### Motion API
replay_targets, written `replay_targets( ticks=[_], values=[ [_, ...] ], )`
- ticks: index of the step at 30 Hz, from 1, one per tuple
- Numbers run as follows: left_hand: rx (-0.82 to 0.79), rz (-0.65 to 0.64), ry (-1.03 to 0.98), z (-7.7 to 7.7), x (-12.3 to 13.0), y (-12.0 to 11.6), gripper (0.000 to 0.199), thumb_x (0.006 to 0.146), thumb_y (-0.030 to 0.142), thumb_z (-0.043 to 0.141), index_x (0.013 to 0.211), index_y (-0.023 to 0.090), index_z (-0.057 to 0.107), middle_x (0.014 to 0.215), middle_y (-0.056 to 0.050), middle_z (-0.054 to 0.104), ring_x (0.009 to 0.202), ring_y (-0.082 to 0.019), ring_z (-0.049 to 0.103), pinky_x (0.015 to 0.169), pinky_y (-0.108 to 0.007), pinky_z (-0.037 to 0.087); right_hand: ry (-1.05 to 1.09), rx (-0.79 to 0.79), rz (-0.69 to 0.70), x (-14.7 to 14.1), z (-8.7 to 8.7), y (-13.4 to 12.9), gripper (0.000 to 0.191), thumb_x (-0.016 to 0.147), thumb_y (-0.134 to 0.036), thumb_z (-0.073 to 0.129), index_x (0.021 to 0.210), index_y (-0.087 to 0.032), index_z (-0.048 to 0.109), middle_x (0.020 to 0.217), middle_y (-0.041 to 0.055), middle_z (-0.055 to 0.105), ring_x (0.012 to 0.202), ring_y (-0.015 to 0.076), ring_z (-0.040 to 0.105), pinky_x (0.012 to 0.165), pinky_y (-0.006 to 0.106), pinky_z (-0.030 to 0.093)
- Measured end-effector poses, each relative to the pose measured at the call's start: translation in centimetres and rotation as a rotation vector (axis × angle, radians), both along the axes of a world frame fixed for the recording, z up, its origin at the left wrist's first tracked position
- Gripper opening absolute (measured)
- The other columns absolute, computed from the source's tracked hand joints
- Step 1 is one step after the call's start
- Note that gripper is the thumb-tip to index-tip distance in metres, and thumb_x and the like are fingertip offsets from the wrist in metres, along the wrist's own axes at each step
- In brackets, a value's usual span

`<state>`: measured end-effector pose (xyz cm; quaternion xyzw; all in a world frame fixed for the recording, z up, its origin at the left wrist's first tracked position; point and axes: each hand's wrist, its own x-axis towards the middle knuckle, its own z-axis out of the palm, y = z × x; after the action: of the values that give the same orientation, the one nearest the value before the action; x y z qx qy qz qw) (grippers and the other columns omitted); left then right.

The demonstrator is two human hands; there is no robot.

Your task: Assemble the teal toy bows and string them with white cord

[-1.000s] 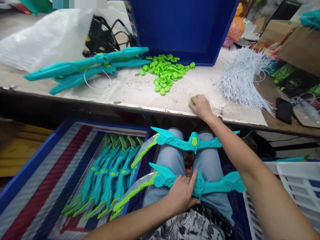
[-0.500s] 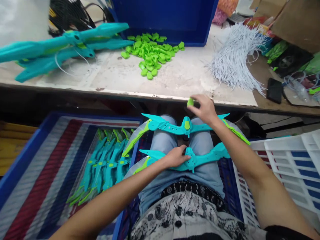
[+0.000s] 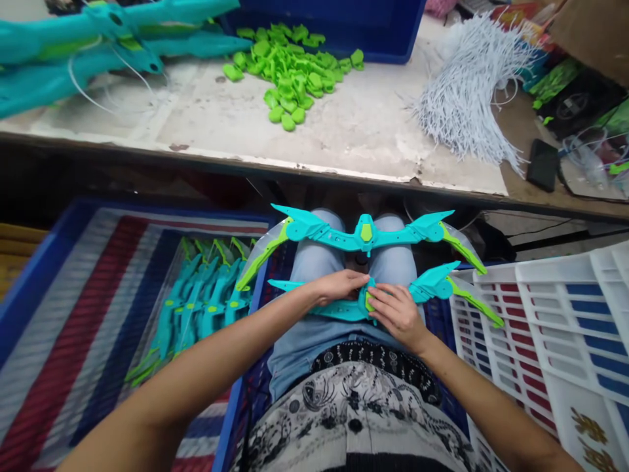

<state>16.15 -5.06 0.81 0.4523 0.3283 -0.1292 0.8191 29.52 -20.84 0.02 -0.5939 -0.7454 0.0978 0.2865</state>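
Two teal toy bows with lime-green curved tips lie across my lap. My left hand (image 3: 341, 287) holds the nearer toy bow (image 3: 344, 311) at its middle, fingers closed around the grip. With fingers together, my right hand (image 3: 399, 316) presses a lime-green plastic cap (image 3: 369, 301) onto the centre of that bow; the fingers partly hide the cap. Farther out over my knees rests the other toy bow (image 3: 314, 233), with a green cap (image 3: 366, 232) seated in its centre. No hand touches that one.
A pile of green caps (image 3: 295, 72) lies on the worktable (image 3: 344, 141), beside a bundle of white cords (image 3: 466, 98) and more teal bow parts (image 3: 118, 33). Several bows (image 3: 196, 295) lie in the blue-rimmed crate at left. A white plastic basket (image 3: 535, 328) stands at right.
My right hand has come down from the table edge with the green cap to the nearer bow's centre. My left hand still holds that bow. The view has tilted slightly downward.
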Motion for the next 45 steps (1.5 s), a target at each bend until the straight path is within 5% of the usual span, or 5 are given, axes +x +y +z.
replay_targets(
  ticks=[15, 19, 26, 33, 45],
  values=[
    [0.453, -0.101, -0.186, -1.9, -0.5, -1.2, 0.032, 0.076, 0.036, 0.061, 0.096, 0.012, 0.062, 0.088, -0.003, 0.066, 0.083, -0.019, 0.059, 0.074, -0.027, 0.045, 0.212, -0.376, -0.299, -0.8, 0.1, 1.1, 0.049, 0.072, -0.026, 0.073, 0.117, -0.022, 0.055, 0.108, 0.0089, 0.067, 0.1, 0.0267, 0.064, 0.084, 0.042, 0.052],
    [0.66, -0.191, -0.09, -0.8, -0.5, -1.5, 0.033, 0.079, 0.032, 0.06, 0.105, 0.011, 0.06, 0.089, -0.006, 0.068, 0.082, -0.021, 0.061, 0.072, -0.029, 0.048, 0.095, -0.515, -0.083, 1.3, 2.5, 3.5, 0.061, 0.067, -0.03, 0.076, 0.125, -0.025, 0.056, 0.109, 0.0072, 0.069, 0.095, 0.027, 0.067, 0.077, 0.036, 0.054],
    [1.3, -0.327, 0.057, -0.1, -2.4, -7.1, 0.055, 0.087, 0.04, 0.057, 0.136, 0.02, 0.044, 0.142, -0.021, 0.044, 0.123, -0.035, 0.048, 0.097, -0.048, 0.043, -0.145, -0.058, -0.114, 4.1, 8.7, 22.1, 0.025, 0.091, -0.025, 0.049, 0.101, -0.02, 0.07, 0.101, 0.0094, 0.071, 0.097, 0.0268, 0.061, 0.088, 0.04, 0.046],
    [1.343, -0.587, 0.177, -0.5, -1.3, -7.0, 0.108, 0.07, 0.048, 0.075, 0.151, 0.017, 0.01, 0.131, -0.025, 0.05, 0.114, -0.036, 0.055, 0.09, -0.048, 0.048, -0.445, -0.029, -0.044, -1.3, 8.3, 38.9, 0.033, 0.091, -0.009, 0.041, 0.116, -0.017, 0.062, 0.134, 0.0084, 0.055, 0.127, 0.0291, 0.034, 0.095, 0.045, 0.032],
    [1.114, -0.673, -0.068, 4.1, -2.4, -1.0, 0.039, 0.069, 0.043, 0.066, 0.097, 0.017, 0.065, 0.101, -0.01, 0.062, 0.082, -0.025, 0.063, 0.066, -0.031, 0.048, -0.705, -0.105, -0.277, 2.8, 9.1, 30.6, 0.036, 0.091, -0.037, 0.047, 0.102, -0.009, 0.066, 0.098, 0.0206, 0.067, 0.101, 0.0327, 0.05, 0.082, 0.042, 0.028]
  ],
)
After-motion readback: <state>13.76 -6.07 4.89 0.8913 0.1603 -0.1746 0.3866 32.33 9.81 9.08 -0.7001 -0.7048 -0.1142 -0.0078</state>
